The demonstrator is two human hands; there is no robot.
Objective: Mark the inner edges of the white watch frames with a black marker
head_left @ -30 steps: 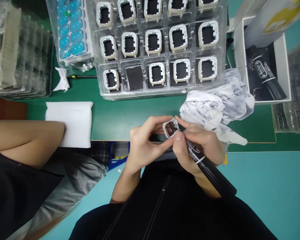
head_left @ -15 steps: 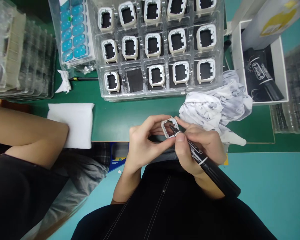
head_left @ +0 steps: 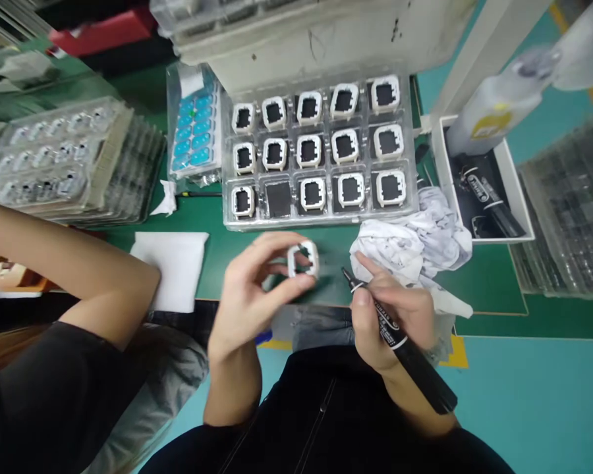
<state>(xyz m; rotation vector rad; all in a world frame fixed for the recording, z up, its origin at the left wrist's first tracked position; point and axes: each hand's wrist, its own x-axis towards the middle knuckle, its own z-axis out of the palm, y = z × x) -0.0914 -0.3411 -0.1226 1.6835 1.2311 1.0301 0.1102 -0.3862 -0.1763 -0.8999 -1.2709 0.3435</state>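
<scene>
Between thumb and fingers, my left hand (head_left: 254, 289) grips a small white square frame (head_left: 312, 261) just in front of the tray. A black marker (head_left: 405, 342) is held in my right hand (head_left: 393, 316), its dark tip pointing up and left, apart from the frame. Beyond the hands lies a clear plastic tray (head_left: 321, 219) with rows of similar white frames, each over a dark pad. One compartment in the front row shows only its black pad (head_left: 278, 199). A crumpled white cloth (head_left: 400, 243) lies just beyond my right hand.
A white box (head_left: 528, 217) at the right holds a bottle and another marker. Stacked trays (head_left: 133, 178) stand left, more (head_left: 563, 230) far right. A folded white cloth (head_left: 178, 270) lies near another person's arm (head_left: 93, 276). Blue pieces (head_left: 192, 131) sit in a bag.
The hands have moved apart; the marker tip has left the white frame, which went left with my left hand. The view has tilted up, showing more of the table's far side.
</scene>
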